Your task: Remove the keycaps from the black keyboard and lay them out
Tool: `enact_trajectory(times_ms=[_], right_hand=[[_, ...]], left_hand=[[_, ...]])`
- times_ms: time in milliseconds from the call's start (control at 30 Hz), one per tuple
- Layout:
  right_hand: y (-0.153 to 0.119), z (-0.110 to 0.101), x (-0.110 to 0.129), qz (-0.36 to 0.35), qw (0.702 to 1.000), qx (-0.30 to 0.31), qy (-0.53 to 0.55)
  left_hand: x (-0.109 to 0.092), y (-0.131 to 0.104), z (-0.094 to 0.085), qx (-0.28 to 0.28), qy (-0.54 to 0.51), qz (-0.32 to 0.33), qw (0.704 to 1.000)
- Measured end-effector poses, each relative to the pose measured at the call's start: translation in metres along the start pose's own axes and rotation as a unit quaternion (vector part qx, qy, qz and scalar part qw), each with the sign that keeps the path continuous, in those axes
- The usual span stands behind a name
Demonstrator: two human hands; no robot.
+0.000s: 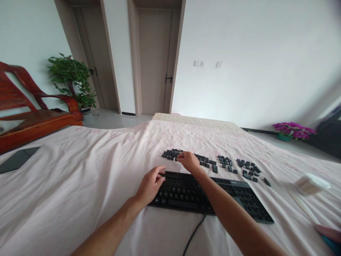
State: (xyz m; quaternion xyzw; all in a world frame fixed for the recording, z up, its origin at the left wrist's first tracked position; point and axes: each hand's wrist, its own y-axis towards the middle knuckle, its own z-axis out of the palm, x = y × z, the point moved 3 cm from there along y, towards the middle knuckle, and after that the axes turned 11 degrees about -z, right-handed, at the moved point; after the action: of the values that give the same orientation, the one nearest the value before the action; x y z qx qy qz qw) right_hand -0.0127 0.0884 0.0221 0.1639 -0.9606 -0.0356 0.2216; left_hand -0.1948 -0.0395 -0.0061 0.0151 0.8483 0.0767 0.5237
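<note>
A black keyboard [183,205] lies on the pale patterned cloth, with keycaps on its lower left rows and dark sockets showing on its right part. My left hand [151,183] rests at the keyboard's upper left corner, fingers bent and a little apart, with nothing visible in them. Beyond the keyboard, loose black keycaps [215,168] lie in groups on the cloth. My right hand [188,160] is over the left group, its fingers pinched together at a keycap's edge; what they hold, if anything, is too small to make out.
A white round container [313,184] and a pale-handled tool [303,205] lie at the right. A dark flat object [18,159] is at the far left. The keyboard cable [194,233] runs toward me. A wooden chair [39,113] stands beyond the left side.
</note>
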Motion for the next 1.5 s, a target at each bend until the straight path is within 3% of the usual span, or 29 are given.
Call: enact_trajectory(times_ms=[333,500,600,667,733,1067,1300,1500], right_hand=[[0.001,0.010,0.002,0.008,1.000,-0.007,-0.015],[-0.005,-0.001,0.008,-0.011,0.999,-0.030,0.004],[-0.017,-0.014,0.022,-0.090,0.992,-0.042,0.075],[-0.030,-0.023,0.035,-0.187,0.969,-0.049,0.155],[-0.044,-0.028,0.045,-0.242,0.949,-0.040,0.199],[-0.083,-0.004,0.052,-0.255,0.896,0.016,0.363],[-0.093,-0.005,0.062,-0.296,0.892,0.048,0.338],[-0.095,-0.006,0.065,-0.404,0.880,0.054,0.244]], left_hand=[[0.000,-0.001,0.000,-0.003,0.003,0.006,1.000],[-0.001,-0.001,-0.001,-0.001,0.014,0.008,1.000],[-0.002,-0.001,-0.001,0.005,0.013,0.014,1.000],[-0.003,-0.001,-0.001,0.004,0.011,0.019,1.000],[-0.004,-0.002,-0.001,0.005,0.013,0.019,1.000],[-0.011,-0.007,0.000,0.050,0.062,0.029,0.996],[-0.015,-0.008,-0.002,0.063,0.126,0.039,0.989],[-0.021,-0.010,-0.001,0.103,0.114,0.057,0.987]])
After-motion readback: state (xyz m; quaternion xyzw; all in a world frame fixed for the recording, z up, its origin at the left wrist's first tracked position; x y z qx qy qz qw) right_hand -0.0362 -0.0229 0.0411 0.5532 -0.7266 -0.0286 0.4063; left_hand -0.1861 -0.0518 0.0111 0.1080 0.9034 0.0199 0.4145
